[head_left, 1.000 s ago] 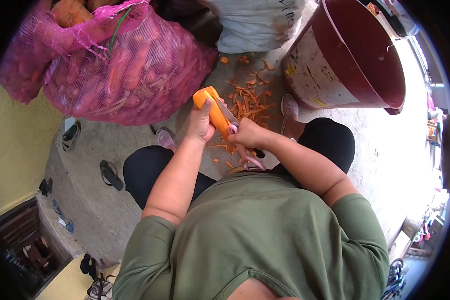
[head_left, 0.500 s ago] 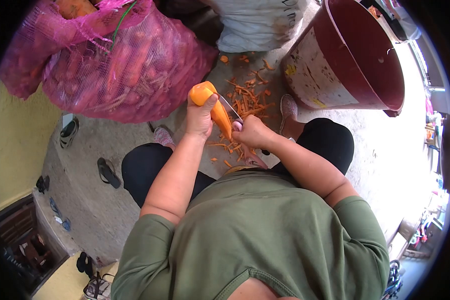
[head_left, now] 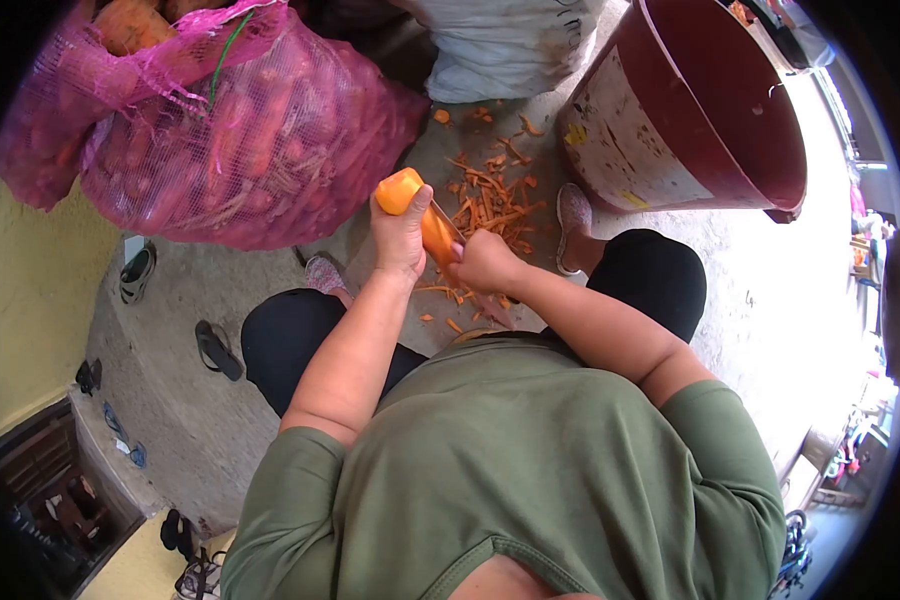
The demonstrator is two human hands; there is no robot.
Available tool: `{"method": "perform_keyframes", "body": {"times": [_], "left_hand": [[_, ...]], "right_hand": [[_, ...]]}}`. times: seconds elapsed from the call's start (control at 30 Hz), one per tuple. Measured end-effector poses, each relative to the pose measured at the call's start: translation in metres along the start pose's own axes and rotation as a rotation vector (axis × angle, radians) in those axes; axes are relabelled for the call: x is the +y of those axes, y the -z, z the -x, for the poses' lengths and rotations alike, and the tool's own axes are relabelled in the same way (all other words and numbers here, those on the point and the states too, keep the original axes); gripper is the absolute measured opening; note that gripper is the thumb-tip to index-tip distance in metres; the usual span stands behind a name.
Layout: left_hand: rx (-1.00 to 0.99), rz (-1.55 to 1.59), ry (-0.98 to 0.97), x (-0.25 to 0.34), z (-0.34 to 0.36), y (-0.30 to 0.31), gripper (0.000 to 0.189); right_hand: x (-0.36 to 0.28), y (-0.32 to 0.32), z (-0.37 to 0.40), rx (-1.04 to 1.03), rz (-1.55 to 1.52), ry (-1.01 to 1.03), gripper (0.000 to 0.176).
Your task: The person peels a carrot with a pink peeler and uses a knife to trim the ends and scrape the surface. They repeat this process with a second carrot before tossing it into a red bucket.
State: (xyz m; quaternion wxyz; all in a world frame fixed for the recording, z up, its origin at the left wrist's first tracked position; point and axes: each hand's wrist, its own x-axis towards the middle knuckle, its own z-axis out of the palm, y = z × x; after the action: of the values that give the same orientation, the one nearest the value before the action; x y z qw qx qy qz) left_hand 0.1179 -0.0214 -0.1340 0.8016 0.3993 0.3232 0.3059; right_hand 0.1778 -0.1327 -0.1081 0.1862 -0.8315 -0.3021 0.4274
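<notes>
My left hand (head_left: 400, 240) is wrapped round a peeled orange carrot (head_left: 400, 190), its thick end up and its narrow end slanting down toward my right hand. In my closed right hand (head_left: 490, 264) is a knife (head_left: 447, 220), its thin blade lying along the carrot's right side. Most of the knife's handle is hidden by my fingers. Below and beyond both hands, orange carrot peelings (head_left: 492, 205) lie scattered on the concrete floor.
A pink mesh sack (head_left: 240, 150) full of carrots stands at the upper left. Beside it is a white sack (head_left: 510, 50). A large dark red bucket (head_left: 635, 140) stands at the upper right. Sandals (head_left: 217, 350) lie along the left floor.
The knife has shifted from standing off the carrot's side to lying close against it. My right hand has moved slightly left and up, nearer the carrot.
</notes>
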Motion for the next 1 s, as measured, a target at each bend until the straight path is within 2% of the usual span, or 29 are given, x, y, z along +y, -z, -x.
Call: {"method": "perform_keyframes", "body": {"times": [0.1, 0.2, 0.3, 0.4, 0.63, 0.73, 0.83, 1.0], "left_hand": [[0.014, -0.152, -0.106, -0.001, -0.002, 0.002, 0.046], [-0.036, 0.061, 0.064, 0.001, -0.006, 0.006, 0.044], [-0.079, 0.212, 0.248, 0.014, -0.014, 0.014, 0.052], [-0.174, 0.162, 0.300, 0.025, -0.009, 0.009, 0.063], [-0.178, 0.155, 0.310, 0.024, -0.008, 0.008, 0.064], [-0.177, 0.095, 0.274, 0.023, -0.007, 0.008, 0.061], [-0.173, 0.042, 0.218, 0.022, -0.006, 0.008, 0.056], [-0.246, -0.098, 0.181, 0.030, -0.008, 0.007, 0.051]], "right_hand": [[0.001, 0.001, 0.000, 0.015, 0.021, 0.002, 0.031], [0.005, 0.006, 0.001, 0.060, 0.097, 0.017, 0.028], [0.019, 0.012, 0.008, -0.181, -0.400, 0.085, 0.030], [0.011, 0.030, 0.014, -0.220, -0.347, 0.095, 0.027], [0.010, 0.032, 0.011, -0.268, -0.293, 0.022, 0.025], [0.007, 0.033, 0.012, -0.288, -0.305, 0.031, 0.017], [0.011, 0.031, 0.008, -0.374, -0.385, -0.036, 0.018], [0.010, 0.035, 0.010, -0.430, -0.352, -0.053, 0.019]]}}
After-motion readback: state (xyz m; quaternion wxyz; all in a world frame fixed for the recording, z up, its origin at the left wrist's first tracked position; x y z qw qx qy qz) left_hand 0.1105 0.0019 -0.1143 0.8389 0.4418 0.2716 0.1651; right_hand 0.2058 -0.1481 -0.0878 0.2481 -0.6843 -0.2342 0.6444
